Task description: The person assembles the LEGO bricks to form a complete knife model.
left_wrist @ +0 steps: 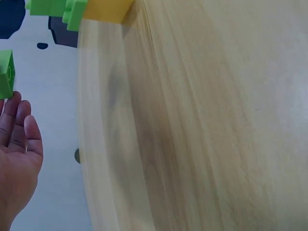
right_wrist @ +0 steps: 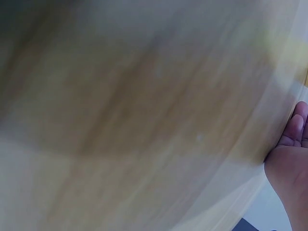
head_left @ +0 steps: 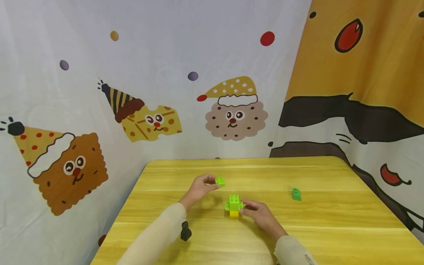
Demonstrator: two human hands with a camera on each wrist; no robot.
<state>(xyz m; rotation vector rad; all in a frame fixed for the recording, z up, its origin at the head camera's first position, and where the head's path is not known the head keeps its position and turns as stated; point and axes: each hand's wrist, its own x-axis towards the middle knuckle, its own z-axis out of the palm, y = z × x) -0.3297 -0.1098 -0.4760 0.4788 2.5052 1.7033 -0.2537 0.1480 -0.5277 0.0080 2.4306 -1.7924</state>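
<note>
A light green toy brick with studs on top is pinched in the fingertips of my left hand, raised over the table. In the left wrist view, the hollow underside of that brick shows. Closer to me stands a small brick build, green above a yellow base, with studded green pieces jutting out at both sides. My right hand grips its right side between thumb and fingers. The right wrist view catches only part of this hand; its fingertips are cut off.
A darker green brick with a sloped end lies on the wooden table, right of the build. A black device sits by the left sleeve. Behind the table's far edge hangs a printed cloth.
</note>
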